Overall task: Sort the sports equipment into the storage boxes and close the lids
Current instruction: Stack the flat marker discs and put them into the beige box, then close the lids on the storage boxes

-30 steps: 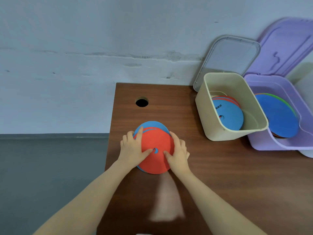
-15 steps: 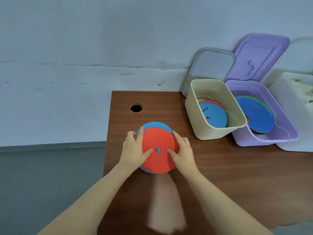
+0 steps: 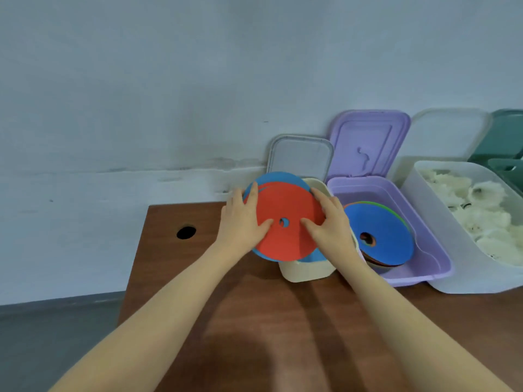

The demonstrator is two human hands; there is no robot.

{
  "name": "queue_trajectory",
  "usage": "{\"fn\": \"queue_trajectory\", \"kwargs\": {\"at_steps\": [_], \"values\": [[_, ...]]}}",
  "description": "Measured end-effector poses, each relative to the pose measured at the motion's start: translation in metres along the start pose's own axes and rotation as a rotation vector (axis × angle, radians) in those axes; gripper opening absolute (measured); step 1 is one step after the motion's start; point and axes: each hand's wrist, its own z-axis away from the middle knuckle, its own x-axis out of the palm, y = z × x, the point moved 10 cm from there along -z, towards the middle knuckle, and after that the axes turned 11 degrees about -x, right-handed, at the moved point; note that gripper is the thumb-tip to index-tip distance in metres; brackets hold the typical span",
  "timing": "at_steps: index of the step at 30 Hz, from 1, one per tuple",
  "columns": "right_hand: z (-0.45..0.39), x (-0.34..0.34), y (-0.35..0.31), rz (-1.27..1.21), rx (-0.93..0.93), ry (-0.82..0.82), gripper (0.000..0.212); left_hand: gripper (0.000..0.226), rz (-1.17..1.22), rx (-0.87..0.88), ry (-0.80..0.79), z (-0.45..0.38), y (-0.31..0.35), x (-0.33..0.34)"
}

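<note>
Two hands — left hand (image 3: 240, 224), right hand (image 3: 329, 227) — gripping red disc (image 3: 283, 205) over cream box (image 3: 307, 268), purple box (image 3: 418, 267) holding discs

Two arms come into view from the bottom edge. Both forearms are bare up to the edge, with no sleeve on them. The left hand (image 3: 242, 222) and the right hand (image 3: 328, 224) are bare also. The fingers are slim, and the nails look short and plain.
</note>
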Motion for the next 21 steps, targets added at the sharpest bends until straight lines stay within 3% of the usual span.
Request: {"fn": "queue_trajectory", "kwargs": {"at_steps": [6, 12, 16, 18, 21], "values": [[-0.043, -0.032, 0.069, -0.029, 0.018, -0.081, 0.065, 0.082, -0.030, -0.048, 0.004, -0.040, 0.060, 0.041], [-0.050, -0.019, 0.125, -0.040, 0.066, -0.202, 0.056, 0.075, -0.028, -0.187, -0.034, -0.057, 0.071, 0.086], [-0.032, 0.001, 0.146, 0.295, 0.014, -0.368, 0.039, 0.068, -0.253, -0.205, -0.103, -0.047, 0.062, 0.114], [-0.030, 0.005, 0.146, 0.362, -0.076, -0.374, 0.034, 0.066, -0.268, -0.200, -0.117, -0.042, 0.056, 0.120], [-0.044, 0.002, 0.147, 0.252, -0.081, -0.313, 0.038, 0.070, -0.191, -0.223, -0.090, -0.048, 0.050, 0.113]]}}
